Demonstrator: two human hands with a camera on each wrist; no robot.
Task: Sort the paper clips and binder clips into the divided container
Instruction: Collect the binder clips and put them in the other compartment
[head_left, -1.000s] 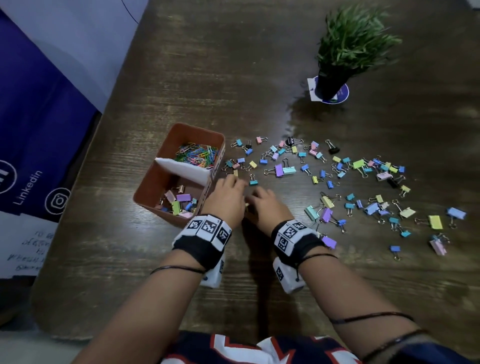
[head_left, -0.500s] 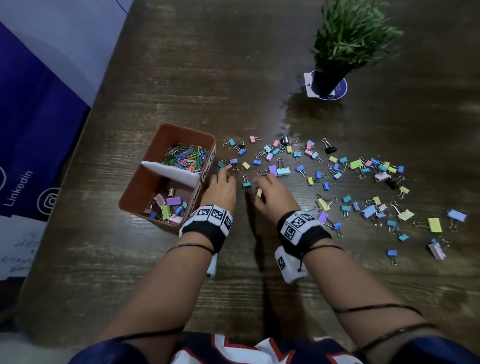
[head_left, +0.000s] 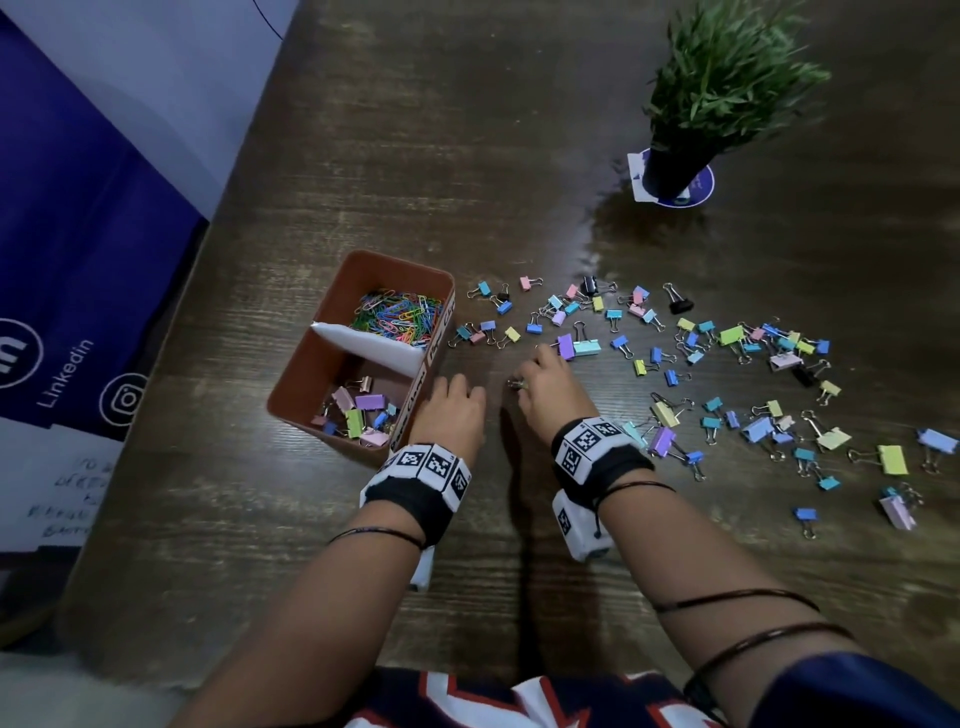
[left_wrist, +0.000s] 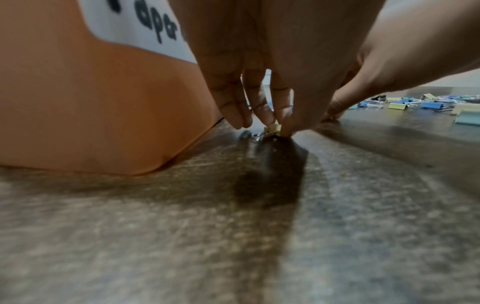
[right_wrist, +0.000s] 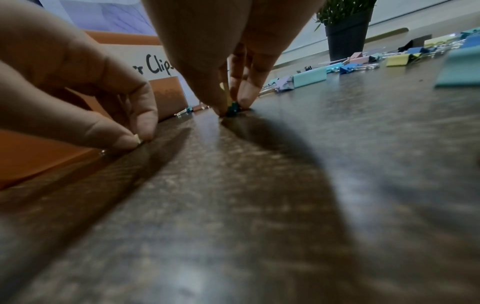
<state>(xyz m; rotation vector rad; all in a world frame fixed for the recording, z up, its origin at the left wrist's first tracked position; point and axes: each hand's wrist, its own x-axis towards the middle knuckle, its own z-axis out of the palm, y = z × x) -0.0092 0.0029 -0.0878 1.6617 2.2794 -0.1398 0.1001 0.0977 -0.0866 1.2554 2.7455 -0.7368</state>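
Note:
The orange divided container (head_left: 311, 374) stands on the table with coloured paper clips (head_left: 397, 317) in its far half and binder clips (head_left: 358, 410) in its near half. Just right of it my left hand (head_left: 460, 387) is down on the table. The left wrist view shows this left hand (left_wrist: 270, 125) pinching a small yellow binder clip (left_wrist: 272, 129). My right hand (head_left: 524, 376) is beside it. In the right wrist view the right hand (right_wrist: 231, 105) pinches a small teal binder clip (right_wrist: 233, 108) against the table.
Many pastel binder clips (head_left: 737, 364) lie scattered across the wooden table (head_left: 519, 156) to the right of my hands. A potted plant (head_left: 691, 119) stands at the back right. The table's left edge runs next to a blue banner (head_left: 67, 270).
The hands, close together a second ago, have spread a little apart. The small yellow and teal clips that lay by the fingers are now under the fingertips.

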